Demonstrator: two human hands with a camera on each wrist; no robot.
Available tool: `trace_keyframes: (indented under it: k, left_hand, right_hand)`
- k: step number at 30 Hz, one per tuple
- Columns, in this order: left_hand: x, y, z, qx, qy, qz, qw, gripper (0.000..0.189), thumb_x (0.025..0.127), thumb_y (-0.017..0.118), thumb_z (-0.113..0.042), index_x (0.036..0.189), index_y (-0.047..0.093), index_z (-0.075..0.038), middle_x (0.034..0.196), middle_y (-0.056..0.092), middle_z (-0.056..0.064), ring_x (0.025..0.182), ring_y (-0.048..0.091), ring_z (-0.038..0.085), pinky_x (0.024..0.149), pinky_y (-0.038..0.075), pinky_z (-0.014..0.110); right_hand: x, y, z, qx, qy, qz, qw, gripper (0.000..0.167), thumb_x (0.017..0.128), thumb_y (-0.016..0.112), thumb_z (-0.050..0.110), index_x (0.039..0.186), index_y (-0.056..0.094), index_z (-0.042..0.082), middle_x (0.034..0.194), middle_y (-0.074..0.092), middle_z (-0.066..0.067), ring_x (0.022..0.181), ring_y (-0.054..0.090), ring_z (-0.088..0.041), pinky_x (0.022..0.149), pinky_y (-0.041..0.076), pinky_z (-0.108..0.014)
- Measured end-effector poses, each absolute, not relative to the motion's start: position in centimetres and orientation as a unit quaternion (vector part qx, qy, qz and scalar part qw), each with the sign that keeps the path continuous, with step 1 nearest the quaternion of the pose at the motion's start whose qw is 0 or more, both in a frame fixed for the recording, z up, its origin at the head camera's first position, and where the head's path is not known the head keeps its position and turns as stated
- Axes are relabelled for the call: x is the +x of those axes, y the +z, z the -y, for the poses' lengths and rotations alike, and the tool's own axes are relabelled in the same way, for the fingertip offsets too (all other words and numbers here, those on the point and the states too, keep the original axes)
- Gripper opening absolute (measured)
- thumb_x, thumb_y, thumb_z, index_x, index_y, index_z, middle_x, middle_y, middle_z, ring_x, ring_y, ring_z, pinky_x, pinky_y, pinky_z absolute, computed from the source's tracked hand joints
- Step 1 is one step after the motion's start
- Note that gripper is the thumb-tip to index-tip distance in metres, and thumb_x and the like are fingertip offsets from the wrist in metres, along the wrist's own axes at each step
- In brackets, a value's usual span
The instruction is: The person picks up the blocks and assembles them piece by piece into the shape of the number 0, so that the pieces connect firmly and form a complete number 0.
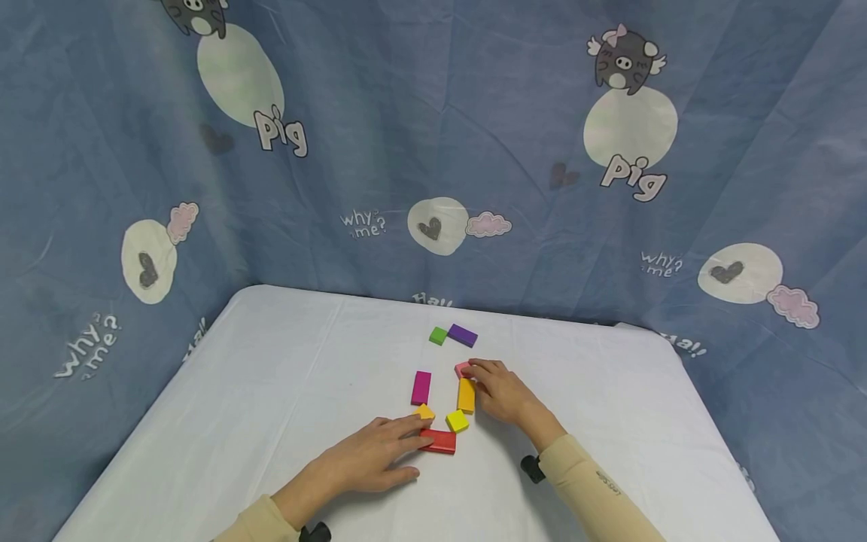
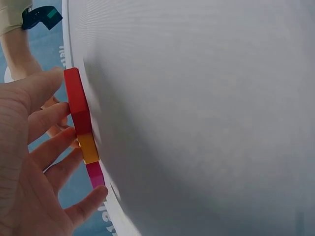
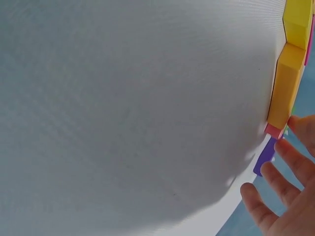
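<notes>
Our left hand is spread, touching red block; right hand touches pink block, whether pinching it we can't tell.

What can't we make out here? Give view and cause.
- Head: part of the pink block, behind the right hand.
- Head: part of the small orange block, behind the left hand.
- Head: right sleeve lettering, too small to read surely.
- Right wrist: the yellow block, cut off by the top edge.
</notes>
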State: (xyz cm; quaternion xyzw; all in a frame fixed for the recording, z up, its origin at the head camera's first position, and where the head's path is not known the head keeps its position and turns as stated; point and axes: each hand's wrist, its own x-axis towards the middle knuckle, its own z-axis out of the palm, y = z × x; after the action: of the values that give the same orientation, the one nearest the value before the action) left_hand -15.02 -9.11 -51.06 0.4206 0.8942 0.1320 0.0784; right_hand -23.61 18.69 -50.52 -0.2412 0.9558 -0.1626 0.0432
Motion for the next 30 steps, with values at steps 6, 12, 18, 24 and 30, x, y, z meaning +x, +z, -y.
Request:
trace_keyframes:
  k: [6, 12, 18, 24, 30]
  left_hand:
    - [-15.0, -51.1, 9.1, 0.428, 0.129, -0.892, 0.072, 0.054, 0.095, 0.059, -0.046, 0.143, 0.052, -0.023, 0.153, 0.039, 0.0, 0.138, 0.037, 0.017, 0.101, 0.041, 0.047]
    - [-15.2, -51.1, 9.0, 0.424, 0.128, -0.893, 0.077, 0.054, 0.095, 0.059, -0.046, 0.144, 0.051, -0.024, 0.153, 0.038, -0.001, 0.138, 0.037, 0.016, 0.102, 0.04, 0.047]
    - [-15.2, -51.2, 9.0, 0.423, 0.131, -0.893, 0.078, 0.054, 0.095, 0.059, -0.046, 0.144, 0.051, -0.024, 0.153, 0.038, 0.0, 0.138, 0.037, 0.017, 0.103, 0.04, 0.048]
    - [-15.2, -51.3, 9.0, 0.431, 0.136, -0.889, 0.071, 0.053, 0.096, 0.057, -0.047, 0.144, 0.051, -0.024, 0.153, 0.039, 0.0, 0.137, 0.038, 0.016, 0.102, 0.04, 0.048]
    - [-15.6, -51.1, 9.2, 0.432, 0.15, -0.888, 0.042, 0.054, 0.097, 0.055, -0.048, 0.145, 0.049, -0.024, 0.153, 0.038, 0.0, 0.138, 0.037, 0.018, 0.103, 0.039, 0.047]
  right_hand:
    - [-23.3, -50.1, -19.2, -0.241, -0.199, -0.95, 0.008, 0.037, 0.101, 0.049, 0.012, 0.137, 0.056, 0.013, 0.146, 0.047, -0.008, 0.132, 0.043, -0.029, 0.108, 0.034, -0.05]
    - [-22.0, -49.8, -19.9, -0.251, -0.215, -0.944, -0.016, 0.035, 0.1, 0.054, 0.013, 0.134, 0.059, 0.012, 0.144, 0.048, -0.01, 0.13, 0.044, -0.031, 0.107, 0.036, -0.051]
    - [-19.9, -50.0, -19.8, -0.274, -0.185, -0.944, 0.005, 0.04, 0.099, 0.056, 0.029, 0.137, 0.057, 0.016, 0.147, 0.046, -0.007, 0.132, 0.043, -0.029, 0.104, 0.038, -0.054]
    - [-17.8, -49.9, -19.5, -0.302, -0.159, -0.94, 0.018, 0.046, 0.098, 0.056, 0.041, 0.138, 0.056, 0.018, 0.149, 0.044, -0.005, 0.132, 0.043, -0.028, 0.101, 0.041, -0.055]
    - [-16.3, -49.7, -19.4, -0.311, -0.151, -0.938, 0.025, 0.049, 0.097, 0.057, 0.044, 0.139, 0.055, 0.02, 0.15, 0.042, -0.003, 0.133, 0.041, -0.028, 0.1, 0.042, -0.055]
